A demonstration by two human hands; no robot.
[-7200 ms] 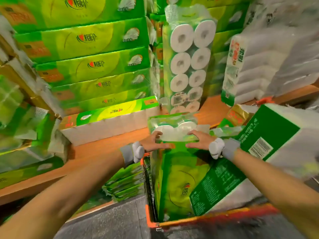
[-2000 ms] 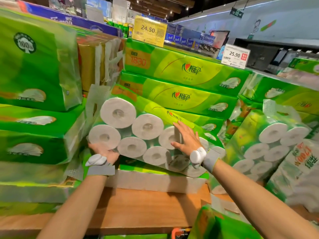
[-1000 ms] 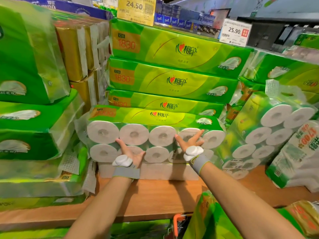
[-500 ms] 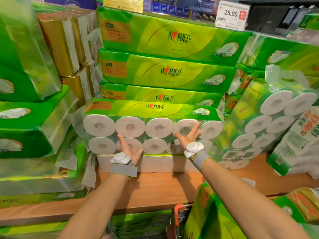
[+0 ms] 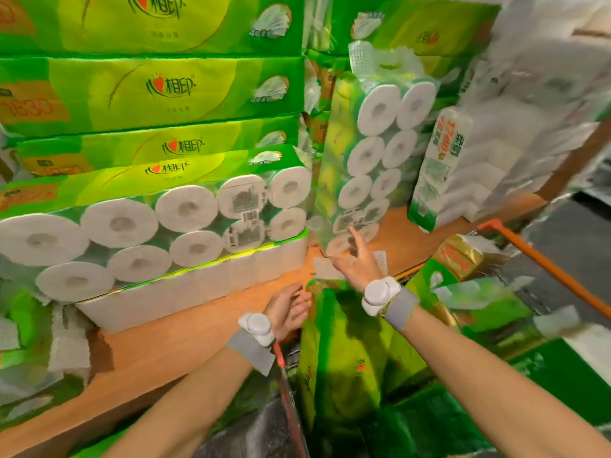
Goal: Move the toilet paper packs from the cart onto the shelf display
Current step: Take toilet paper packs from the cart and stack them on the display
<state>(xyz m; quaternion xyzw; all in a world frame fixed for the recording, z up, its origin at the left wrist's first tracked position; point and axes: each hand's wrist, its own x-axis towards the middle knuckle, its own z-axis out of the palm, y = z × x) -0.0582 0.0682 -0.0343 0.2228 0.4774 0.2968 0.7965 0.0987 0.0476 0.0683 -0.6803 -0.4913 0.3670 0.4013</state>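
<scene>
- Flat pack [image 5: 158, 223]: a long pack of toilet rolls in clear, glossy film with a green and yellow printed top. Ten round white roll ends face outward in two rows. It lies lengthwise on the shelf, resting on a white base pack [image 5: 198, 289] with a soft, ribbed face.
- Shelf [image 5: 185, 335]: a smooth orange-brown wood board with a straight front edge. A bare strip runs in front of the base pack.
- Cart pack [image 5: 340, 355]: wrapped in the same green and yellow film. It stands on end in the cart [image 5: 547, 264], which has an orange bar for a rim. Its top reaches about the level of the shelf edge.
- Left hand [image 5: 287, 309]: holds nothing, fingers loosely spread. It is over the shelf's front edge, just beside the top of the cart pack. Contact cannot be told.
- Right hand [image 5: 358, 264]: spread, index finger raised in front of the lower end of the upright pack. Blur hides whether it touches.
- Upright pack [image 5: 373, 160]: stands on end on the shelf just right of the flat pack, with only a narrow gap between them. Its roll ends face out in two columns, and a mesh-textured flap sits at the top.
- Green stack [image 5: 148, 90]: flat packs piled directly behind the flat pack, rising out of view.
- Tall white pack [image 5: 463, 180]: stands on the shelf to the right of the upright pack, its outline blurred.
- Gold pack [image 5: 461, 257]: lies in the cart, crowded among other green packs.
- Left wristband [image 5: 251, 348] and right wristband [image 5: 400, 309]: grey fabric, each carrying a rounded white unit.
</scene>
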